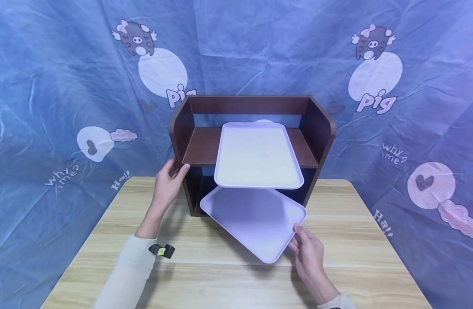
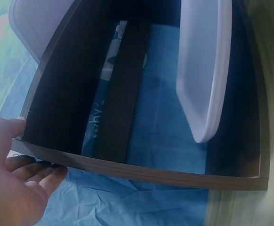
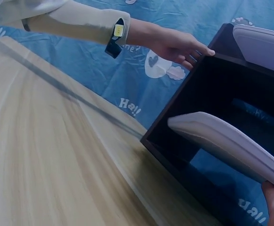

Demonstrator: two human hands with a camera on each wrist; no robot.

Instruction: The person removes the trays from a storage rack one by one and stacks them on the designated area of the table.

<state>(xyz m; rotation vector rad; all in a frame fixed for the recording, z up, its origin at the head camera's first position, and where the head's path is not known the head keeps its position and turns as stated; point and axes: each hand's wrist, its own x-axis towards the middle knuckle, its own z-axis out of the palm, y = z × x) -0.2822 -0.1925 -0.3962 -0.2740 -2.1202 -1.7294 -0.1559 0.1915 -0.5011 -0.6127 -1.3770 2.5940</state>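
Note:
A dark brown two-tier shelf [image 1: 251, 105] stands at the back of the table. My left hand [image 1: 170, 182] grips its left side at the height of the middle board, thumb in front and fingers round the outer face, as the left wrist view [image 2: 19, 174] also shows. In my right hand [image 1: 309, 253] is the right edge of a white tray [image 1: 255, 219], pinched between thumb and fingers. That tray is turned at an angle, its far end inside the lower compartment [image 3: 221, 136]. Another white tray [image 1: 259, 154] lies on the middle board and juts out past its front, overlapping the lower tray in the head view.
The wood-grain table [image 1: 205, 274] runs under the shelf and toward me. A blue cloth [image 1: 259, 47] with pig prints hangs behind and along both sides. A dark strap with a yellow patch [image 1: 161, 250] sits on my left wrist.

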